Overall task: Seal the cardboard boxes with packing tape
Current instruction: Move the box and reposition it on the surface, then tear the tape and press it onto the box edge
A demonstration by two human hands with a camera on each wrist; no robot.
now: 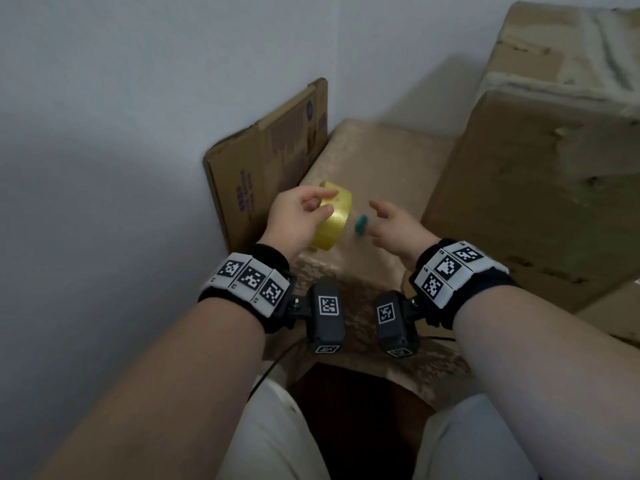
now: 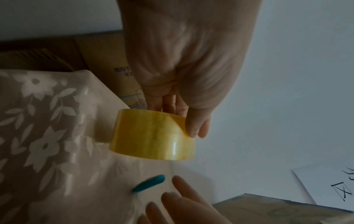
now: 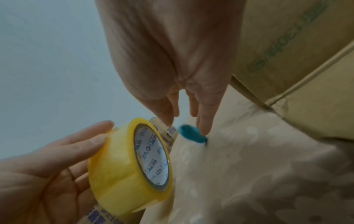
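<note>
My left hand [image 1: 304, 213] grips a yellowish roll of packing tape [image 1: 334, 216], thumb on one side and fingers on the other. The left wrist view shows the thumb lying on the roll [image 2: 153, 134]. In the right wrist view the roll [image 3: 118, 166] has a white printed core. My right hand [image 1: 391, 223] is open just right of the roll, fingers spread toward a small teal object [image 1: 362, 225] on the floral cloth. The teal object [image 3: 192, 134] is blurred, and I cannot tell whether a fingertip touches it. Taped cardboard boxes [image 1: 519, 202] stand at the right.
A floral beige cloth [image 1: 374, 161] covers the surface under my hands. A flattened cardboard box [image 1: 266, 157] leans against the pale wall on the left. Another taped box [image 1: 571, 57] sits on top of the right stack. My knees are at the bottom.
</note>
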